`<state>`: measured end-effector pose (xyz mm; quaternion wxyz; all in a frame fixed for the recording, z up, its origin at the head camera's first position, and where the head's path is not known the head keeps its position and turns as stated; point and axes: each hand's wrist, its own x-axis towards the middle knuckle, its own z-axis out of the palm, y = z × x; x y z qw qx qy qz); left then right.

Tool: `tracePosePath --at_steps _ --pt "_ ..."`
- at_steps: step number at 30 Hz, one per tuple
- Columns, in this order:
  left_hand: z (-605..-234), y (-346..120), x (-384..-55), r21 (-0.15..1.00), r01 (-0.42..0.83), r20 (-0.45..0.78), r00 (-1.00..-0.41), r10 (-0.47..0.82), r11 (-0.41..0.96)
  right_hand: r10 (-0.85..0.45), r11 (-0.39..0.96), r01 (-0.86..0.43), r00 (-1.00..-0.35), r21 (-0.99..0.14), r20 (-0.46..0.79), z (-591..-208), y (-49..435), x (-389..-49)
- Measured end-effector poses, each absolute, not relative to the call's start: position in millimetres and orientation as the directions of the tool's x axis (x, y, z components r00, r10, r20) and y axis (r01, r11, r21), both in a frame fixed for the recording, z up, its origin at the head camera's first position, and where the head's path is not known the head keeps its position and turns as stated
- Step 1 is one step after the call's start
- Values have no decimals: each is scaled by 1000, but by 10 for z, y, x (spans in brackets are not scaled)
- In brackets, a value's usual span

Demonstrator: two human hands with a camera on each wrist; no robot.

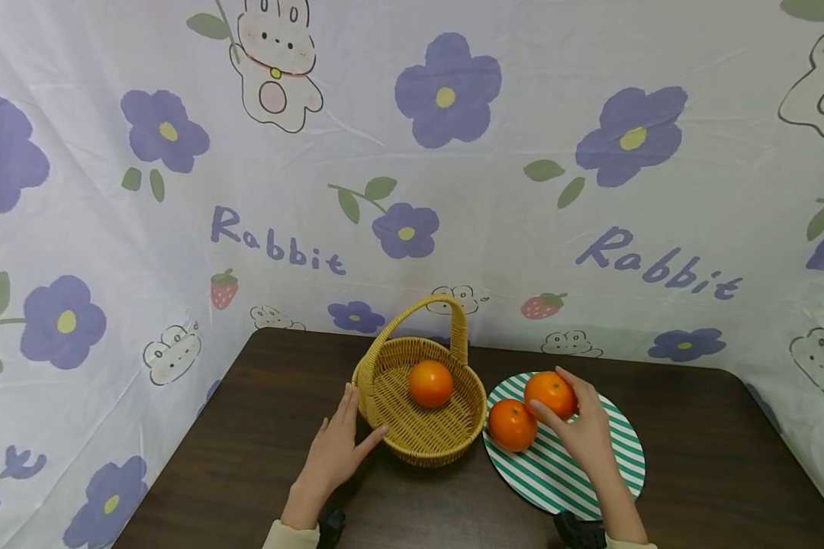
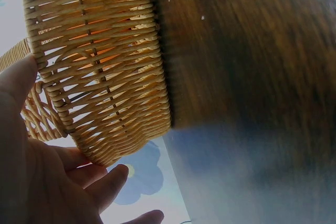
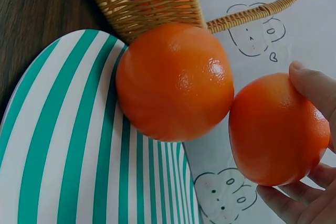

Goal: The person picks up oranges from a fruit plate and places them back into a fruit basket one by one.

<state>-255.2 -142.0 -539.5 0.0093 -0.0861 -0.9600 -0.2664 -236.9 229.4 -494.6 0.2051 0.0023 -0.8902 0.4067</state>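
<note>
A yellow wicker basket (image 1: 419, 442) with an arched handle stands on the table, one orange (image 1: 431, 383) inside it. My left hand (image 1: 335, 450) rests against the basket's left side. Its thumb reaches the near rim, and its other fingers stretch fairly straight along the wall in the left wrist view. To the right lies a round plate (image 1: 552, 488) with green and white stripes. There my right hand (image 1: 584, 427) grips an orange (image 1: 549, 394) between thumb and fingers, over the plate. Another orange (image 1: 513, 425) sits on the plate's left part, close beside the held one.
The dark wooden table (image 1: 247, 457) reaches back to a white cloth (image 1: 494, 191) printed with purple flowers and rabbits. The basket's handle (image 1: 458, 328) rises above its rim on the far side. Plate and basket stand close together.
</note>
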Motion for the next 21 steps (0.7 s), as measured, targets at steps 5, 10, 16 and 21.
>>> tracePosePath --at_steps 5,10,16,21 --pt "-5397 -1414 -2548 509 168 55 -985 163 844 164 667 -176 -913 -724 373 -4911 2273 -2379" --pt "-5399 -1411 -2554 507 169 57 -985 162 845 157 669 -187 -910 -720 382 -4892 2250 -2400" --pt "-5392 -1409 -2557 510 170 58 -985 164 843 142 663 -202 -912 -721 386 -4876 2207 -2421" --pt "-5357 -1409 -2539 521 163 52 -986 160 838 132 647 -214 -914 -732 384 -4872 2181 -2436"
